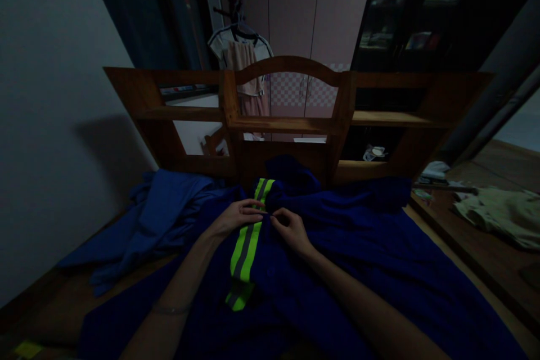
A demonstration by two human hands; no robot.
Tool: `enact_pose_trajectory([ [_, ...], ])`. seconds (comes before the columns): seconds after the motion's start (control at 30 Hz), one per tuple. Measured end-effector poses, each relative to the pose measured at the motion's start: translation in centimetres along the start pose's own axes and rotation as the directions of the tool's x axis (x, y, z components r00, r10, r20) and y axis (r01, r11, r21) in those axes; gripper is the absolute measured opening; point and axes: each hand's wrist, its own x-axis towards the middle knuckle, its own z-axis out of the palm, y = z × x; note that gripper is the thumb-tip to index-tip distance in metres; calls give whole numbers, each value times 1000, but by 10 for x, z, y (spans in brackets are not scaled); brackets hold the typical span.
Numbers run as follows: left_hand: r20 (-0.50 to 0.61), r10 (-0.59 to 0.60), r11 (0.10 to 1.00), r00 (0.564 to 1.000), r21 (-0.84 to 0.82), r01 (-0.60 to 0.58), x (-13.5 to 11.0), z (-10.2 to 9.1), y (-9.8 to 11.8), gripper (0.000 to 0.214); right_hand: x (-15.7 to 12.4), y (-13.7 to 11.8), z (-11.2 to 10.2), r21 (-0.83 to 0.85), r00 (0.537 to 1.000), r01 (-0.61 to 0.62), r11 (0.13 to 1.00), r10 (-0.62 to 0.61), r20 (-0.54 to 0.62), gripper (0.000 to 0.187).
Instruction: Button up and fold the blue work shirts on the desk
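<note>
A dark blue work jacket (363, 259) lies spread out in front of me, with a yellow-green and grey reflective strip (247, 250) running along it. My left hand (238, 217) rests across the strip, its fingers and thumb closing on the fabric edge beside it. Just to the right, my right hand (292, 229) pinches the same edge between thumb and forefinger. The fingertips of both hands almost meet there; what exactly lies between them is too dark and small to make out. A round button (270, 272) shows on the jacket below my hands.
A lighter blue cloth (164, 214) lies crumpled at the left by the wall. Beyond the jacket stands a wooden headboard (287, 124) with shelf openings. Clothes (247, 62) hang on a stand behind it. Pale cloth (502, 214) lies at the right.
</note>
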Motion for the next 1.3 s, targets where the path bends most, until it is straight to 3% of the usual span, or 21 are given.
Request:
enact_pose_trajectory([
  [0.33, -8, 57, 996, 998, 76, -56, -2, 2, 4, 52, -3, -8, -1, -51, 999, 35, 998, -36, -14, 21],
  [0.57, 25, 228, 948, 973, 220, -228, 6, 2, -1, 26, -4, -8, 0, -80, 999, 39, 996, -41, -15, 21],
  [0.7, 53, 279, 906, 959, 315, -281, 6, 6, 2, 24, -5, -8, 1, -99, 998, 48, 994, -50, -24, 23],
  [0.83, -3, 325, 879, 946, 370, -301, 5, 9, 5, 27, -2, -10, -1, -133, 998, 49, 990, -54, -32, 24],
  [0.97, -87, 375, 849, 923, 432, -304, 5, 10, 7, 28, 6, -16, -18, -269, 992, 120, 956, -107, 63, 13],
  [1.1, -186, 448, 820, 874, 475, -319, 3, 12, 10, 28, 3, -20, -47, -420, 963, 204, 884, -105, 246, 41],
  [1.2, -252, 513, 783, 821, 529, -327, 2, 15, 10, 26, -13, -20, -65, -485, 960, 228, 844, -112, 258, 49],
  [1.3, -271, 547, 739, 792, 600, -305, 0, 20, 9, 22, -27, -15, -77, -475, 973, 198, 857, -112, 203, 40],
])
